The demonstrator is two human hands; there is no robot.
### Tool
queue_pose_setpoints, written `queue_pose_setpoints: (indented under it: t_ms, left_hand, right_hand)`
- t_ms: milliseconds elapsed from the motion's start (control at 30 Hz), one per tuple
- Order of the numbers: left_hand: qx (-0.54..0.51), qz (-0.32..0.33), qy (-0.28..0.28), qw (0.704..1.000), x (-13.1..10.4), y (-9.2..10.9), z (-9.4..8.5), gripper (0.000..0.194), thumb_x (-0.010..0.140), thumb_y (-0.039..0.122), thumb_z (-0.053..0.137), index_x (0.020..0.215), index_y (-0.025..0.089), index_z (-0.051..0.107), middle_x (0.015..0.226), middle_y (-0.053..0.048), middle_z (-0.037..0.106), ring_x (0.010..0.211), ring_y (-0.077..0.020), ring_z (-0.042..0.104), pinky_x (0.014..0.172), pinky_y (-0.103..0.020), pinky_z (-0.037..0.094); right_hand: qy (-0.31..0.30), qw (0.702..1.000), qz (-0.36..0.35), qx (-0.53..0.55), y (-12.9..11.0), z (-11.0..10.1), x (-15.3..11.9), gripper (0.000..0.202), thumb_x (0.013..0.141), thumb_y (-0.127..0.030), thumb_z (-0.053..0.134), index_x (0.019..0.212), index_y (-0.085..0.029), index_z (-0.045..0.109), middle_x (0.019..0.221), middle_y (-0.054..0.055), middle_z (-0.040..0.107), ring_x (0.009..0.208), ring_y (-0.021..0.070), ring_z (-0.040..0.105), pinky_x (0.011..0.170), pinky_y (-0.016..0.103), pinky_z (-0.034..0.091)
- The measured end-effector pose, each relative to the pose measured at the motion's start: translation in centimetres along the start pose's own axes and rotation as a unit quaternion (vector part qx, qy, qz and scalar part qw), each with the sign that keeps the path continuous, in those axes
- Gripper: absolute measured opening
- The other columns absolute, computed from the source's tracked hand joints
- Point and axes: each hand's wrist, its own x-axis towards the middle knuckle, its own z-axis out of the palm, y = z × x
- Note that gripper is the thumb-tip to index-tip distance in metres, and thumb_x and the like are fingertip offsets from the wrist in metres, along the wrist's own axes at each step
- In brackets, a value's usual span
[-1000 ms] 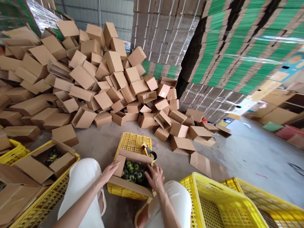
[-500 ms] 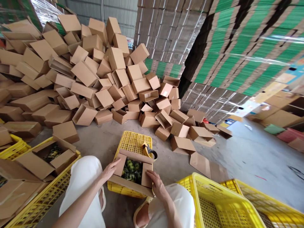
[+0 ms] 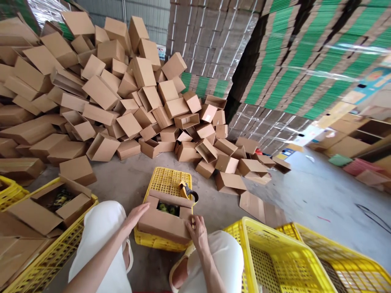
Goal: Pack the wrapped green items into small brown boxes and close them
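Two hands; between them — one carton.

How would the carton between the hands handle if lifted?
The carton is probably fairly stiff: its cardboard edges look straight. It likely weighs more than an empty one, with green items inside. Its flaps may swing loose, as no tape shows across the opening.

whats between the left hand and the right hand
In the head view, a partly open cardboard box, resting on a yellow crate, lies between the left hand and the right hand; green contents show between its flaps.
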Motion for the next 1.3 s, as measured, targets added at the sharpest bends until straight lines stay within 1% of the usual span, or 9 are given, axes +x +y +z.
queue_pose_setpoints:
  t_ms: [133,267,333,400,533,833,1000,1133,1300]
  left_hand:
    - [0.017,0.106,0.014,0.994,0.6,-1.4,0.5,0.082,0.072,0.060,0.082,0.142,0.017,0.070,0.148,-0.017,0.069,0.144,-0.0380,0.059,0.126,-0.048,0.041]
    - [-0.041,0.107,-0.005,0.993,1.1,-2.2,0.9,0.098,0.074,0.057,0.081,0.160,0.020,0.051,0.161,-0.015,0.058,0.152,-0.0349,0.051,0.129,-0.048,0.038]
    - [-0.039,0.097,-0.008,0.994,1.0,-2.1,0.9,0.100,0.071,0.056,0.081,0.159,0.018,0.052,0.162,-0.015,0.058,0.156,-0.0364,0.045,0.132,-0.048,0.033]
    - [-0.019,0.087,-0.001,0.996,0.9,-1.7,1.0,0.097,0.069,0.054,0.081,0.155,0.016,0.057,0.160,-0.016,0.059,0.158,-0.0380,0.041,0.134,-0.048,0.028]
    - [0.012,0.073,0.002,0.997,0.3,-0.7,0.9,0.085,0.072,0.050,0.076,0.151,0.020,0.063,0.159,-0.012,0.060,0.159,-0.0379,0.040,0.135,-0.049,0.025]
    - [0.033,0.059,0.020,0.997,0.0,-1.0,1.4,0.098,0.079,0.065,0.076,0.162,0.020,0.049,0.166,-0.015,0.052,0.161,-0.0368,0.037,0.135,-0.048,0.024]
    - [0.071,0.066,0.025,0.995,-0.3,-1.1,1.8,0.103,0.081,0.066,0.073,0.167,0.021,0.038,0.169,-0.013,0.047,0.162,-0.0352,0.035,0.135,-0.046,0.022]
    - [0.139,0.094,0.020,0.986,-0.5,-1.5,1.6,0.098,0.085,0.064,0.068,0.167,0.021,0.037,0.170,-0.014,0.045,0.161,-0.0347,0.037,0.135,-0.045,0.020]
    - [0.153,0.105,0.012,0.983,-0.4,-2.0,1.7,0.099,0.085,0.067,0.067,0.167,0.021,0.035,0.175,-0.013,0.037,0.161,-0.0347,0.034,0.134,-0.043,0.022]
  right_hand:
    - [0.018,0.998,-0.043,-0.035,-0.1,1.0,0.6,0.068,0.091,-0.040,0.060,0.156,-0.024,0.052,0.148,0.015,0.061,0.137,0.0337,0.058,0.116,0.053,0.050]
    - [-0.013,1.000,-0.010,0.022,-0.6,1.1,1.6,0.088,0.086,-0.041,0.063,0.167,-0.023,0.034,0.132,0.012,0.071,0.108,0.0300,0.071,0.095,0.047,0.060]
    - [-0.016,0.997,0.013,0.070,-0.9,0.9,2.0,0.085,0.087,-0.050,0.065,0.163,-0.021,0.042,0.115,0.009,0.077,0.086,0.0255,0.072,0.083,0.042,0.062]
    - [-0.016,0.994,0.031,0.102,-1.1,0.5,2.0,0.070,0.091,-0.063,0.062,0.144,-0.018,0.065,0.101,0.008,0.078,0.078,0.0248,0.071,0.077,0.038,0.061]
    - [-0.011,0.999,0.012,0.049,-1.4,-0.2,1.3,0.070,0.093,-0.080,0.051,0.098,-0.020,0.086,0.090,0.012,0.073,0.089,0.0303,0.073,0.087,0.041,0.061]
    - [-0.010,0.999,-0.036,-0.029,-0.5,0.9,0.8,0.052,0.100,-0.062,0.047,0.105,-0.026,0.085,0.100,0.011,0.064,0.095,0.0288,0.069,0.098,0.044,0.060]
    - [0.009,0.996,0.001,-0.091,1.8,2.5,0.9,0.049,0.099,-0.056,0.052,0.133,-0.028,0.073,0.133,0.015,0.064,0.128,0.0366,0.061,0.115,0.057,0.049]
    - [-0.070,0.996,0.022,-0.044,2.9,4.1,0.7,0.066,0.104,-0.058,0.042,0.160,-0.025,0.051,0.165,0.013,0.045,0.160,0.0343,0.034,0.128,0.052,0.036]
    - [-0.125,0.987,0.087,-0.056,2.0,4.6,1.0,0.077,0.102,-0.053,0.047,0.169,-0.019,0.033,0.180,0.014,0.020,0.169,0.0302,0.010,0.133,0.048,0.026]
